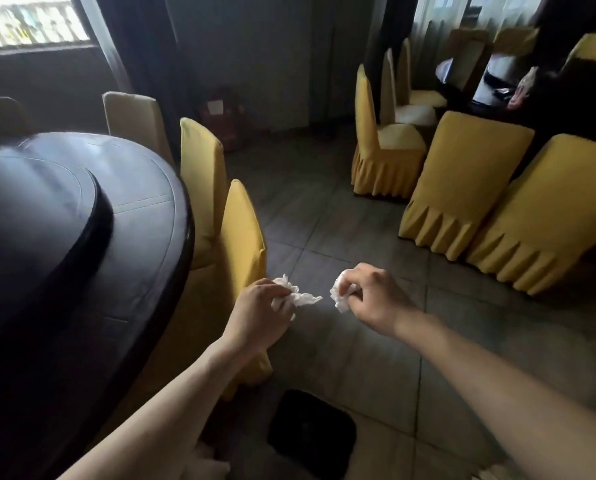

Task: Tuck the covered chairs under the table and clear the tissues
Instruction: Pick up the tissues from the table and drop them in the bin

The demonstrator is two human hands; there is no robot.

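While both bare arms reached over grey floor tiles, the left hand [260, 311] clutched one crumpled white tissue [298, 294] and the right hand [369, 299] pinched another [339, 299]. Beside the round dark table's [144, 216] right edge stood two yellow cloth-covered chairs [242, 237].

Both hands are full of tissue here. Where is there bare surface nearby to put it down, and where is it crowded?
The dark round table shows a bare band between its raised centre disc and its rim. The grey floor between the near yellow chairs and the far chairs is open. It is crowded along the table edge, where chairs stand close together.
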